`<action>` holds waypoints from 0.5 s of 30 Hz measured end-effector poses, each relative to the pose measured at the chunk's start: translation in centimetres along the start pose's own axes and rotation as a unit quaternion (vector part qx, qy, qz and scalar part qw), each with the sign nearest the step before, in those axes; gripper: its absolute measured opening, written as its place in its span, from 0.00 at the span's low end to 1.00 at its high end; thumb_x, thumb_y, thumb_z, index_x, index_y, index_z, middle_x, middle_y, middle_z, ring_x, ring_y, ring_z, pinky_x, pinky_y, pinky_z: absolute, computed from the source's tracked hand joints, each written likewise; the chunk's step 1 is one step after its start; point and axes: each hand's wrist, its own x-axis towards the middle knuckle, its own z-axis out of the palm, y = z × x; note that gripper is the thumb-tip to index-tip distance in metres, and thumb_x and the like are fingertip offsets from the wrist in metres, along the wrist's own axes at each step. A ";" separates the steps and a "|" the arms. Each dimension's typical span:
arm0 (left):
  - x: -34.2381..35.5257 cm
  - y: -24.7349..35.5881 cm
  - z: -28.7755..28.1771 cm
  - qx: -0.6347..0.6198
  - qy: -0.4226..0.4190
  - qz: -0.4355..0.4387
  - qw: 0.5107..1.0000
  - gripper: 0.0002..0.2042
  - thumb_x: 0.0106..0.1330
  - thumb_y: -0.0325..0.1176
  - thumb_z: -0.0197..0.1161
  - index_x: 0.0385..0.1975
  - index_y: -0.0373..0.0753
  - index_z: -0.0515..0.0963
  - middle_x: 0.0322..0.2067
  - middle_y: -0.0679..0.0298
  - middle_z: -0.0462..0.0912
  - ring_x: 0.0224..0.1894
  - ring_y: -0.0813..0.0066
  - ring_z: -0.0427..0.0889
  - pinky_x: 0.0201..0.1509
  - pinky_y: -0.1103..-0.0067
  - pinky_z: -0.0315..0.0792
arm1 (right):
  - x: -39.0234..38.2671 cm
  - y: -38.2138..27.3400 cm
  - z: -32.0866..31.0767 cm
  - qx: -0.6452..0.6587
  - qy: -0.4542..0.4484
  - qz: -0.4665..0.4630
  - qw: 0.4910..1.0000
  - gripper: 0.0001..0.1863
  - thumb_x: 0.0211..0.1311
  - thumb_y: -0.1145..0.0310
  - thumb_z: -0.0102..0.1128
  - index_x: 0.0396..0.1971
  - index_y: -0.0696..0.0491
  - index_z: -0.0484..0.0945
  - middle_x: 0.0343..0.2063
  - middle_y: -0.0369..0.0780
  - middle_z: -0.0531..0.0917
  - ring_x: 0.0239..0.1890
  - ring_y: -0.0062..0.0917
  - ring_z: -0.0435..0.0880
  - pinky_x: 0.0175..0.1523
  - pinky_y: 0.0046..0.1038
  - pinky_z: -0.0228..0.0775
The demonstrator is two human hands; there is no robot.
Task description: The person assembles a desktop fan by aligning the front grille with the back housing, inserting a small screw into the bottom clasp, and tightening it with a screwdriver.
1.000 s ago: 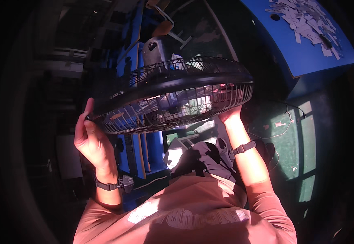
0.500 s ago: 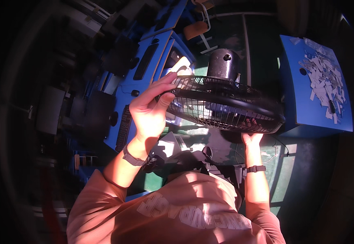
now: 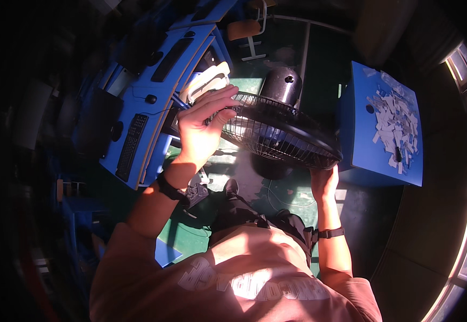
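Note:
A black electric fan (image 3: 268, 131) stands in front of me, its wire cage seen almost edge-on and tilted down toward the right. Behind the cage rises its rounded motor housing (image 3: 280, 86), and a dark round base (image 3: 271, 167) shows below. My left hand (image 3: 204, 121) grips the cage's left rim, fingers over the top and thumb on the near side. At the lower right end, my right hand (image 3: 326, 181) holds the rim from beneath; its fingertips are partly hidden by the cage.
Blue desks at the left carry a keyboard (image 3: 132, 146), a mouse (image 3: 150, 99) and dark monitors. A blue table (image 3: 359, 142) at the right bears a heap of white strips (image 3: 397, 121). An orange chair (image 3: 243, 29) stands at the back. A thin cable (image 3: 284, 208) lies on the green floor.
The view has turned, so the desks, table and fan sit further left in it. The fan's cage slopes more steeply down to the right. Both hands keep hold of its rim.

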 end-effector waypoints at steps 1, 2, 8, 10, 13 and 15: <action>-0.1 0.1 0.0 0.005 0.002 -0.006 1.000 0.10 0.65 0.27 0.76 0.44 0.34 0.90 0.53 0.54 0.92 0.61 0.57 0.89 0.67 0.67 0.80 | -0.2 -0.5 -0.2 0.002 0.005 0.020 1.000 0.30 0.85 0.48 0.42 0.78 0.44 0.67 0.76 0.37 0.71 0.77 0.33 0.68 0.80 0.45 0.59; -0.2 0.2 0.0 0.000 0.004 -0.007 1.000 0.10 0.66 0.28 0.76 0.44 0.34 0.90 0.53 0.54 0.92 0.60 0.57 0.89 0.67 0.66 0.79 | -0.3 -0.8 -0.2 -0.017 -0.016 0.019 1.000 0.29 0.85 0.48 0.42 0.78 0.43 0.67 0.76 0.37 0.71 0.77 0.33 0.68 0.80 0.45 0.59; 0.1 0.7 0.2 0.038 -0.012 0.029 0.999 0.11 0.67 0.31 0.75 0.43 0.30 0.88 0.54 0.51 0.91 0.63 0.56 0.87 0.70 0.66 0.77 | -0.8 -1.2 2.0 0.010 0.058 0.017 0.998 0.32 0.82 0.41 0.45 0.75 0.44 0.71 0.72 0.36 0.76 0.73 0.32 0.72 0.77 0.43 0.65; 0.2 0.8 0.2 0.034 -0.011 0.031 0.999 0.11 0.67 0.31 0.75 0.43 0.30 0.89 0.54 0.51 0.91 0.62 0.56 0.87 0.70 0.65 0.77 | -0.9 -1.6 2.9 -0.120 0.008 -0.042 0.992 0.30 0.82 0.45 0.46 0.72 0.47 0.72 0.71 0.39 0.77 0.72 0.33 0.74 0.76 0.43 0.66; 0.2 0.6 0.2 0.044 0.008 0.043 0.998 0.11 0.60 0.20 0.76 0.43 0.34 0.90 0.52 0.53 0.92 0.59 0.57 0.89 0.66 0.66 0.77 | -1.1 -2.4 3.2 -0.150 -0.061 -0.038 0.986 0.24 0.78 0.61 0.58 0.68 0.53 0.74 0.68 0.41 0.80 0.71 0.34 0.77 0.75 0.41 0.70; 0.0 0.5 0.0 0.029 0.008 0.035 0.999 0.11 0.61 0.21 0.76 0.44 0.34 0.90 0.52 0.53 0.92 0.59 0.57 0.89 0.66 0.66 0.77 | -1.1 -2.7 2.2 -0.172 -0.040 -0.011 0.984 0.23 0.79 0.61 0.57 0.67 0.54 0.74 0.65 0.43 0.82 0.70 0.36 0.77 0.74 0.42 0.70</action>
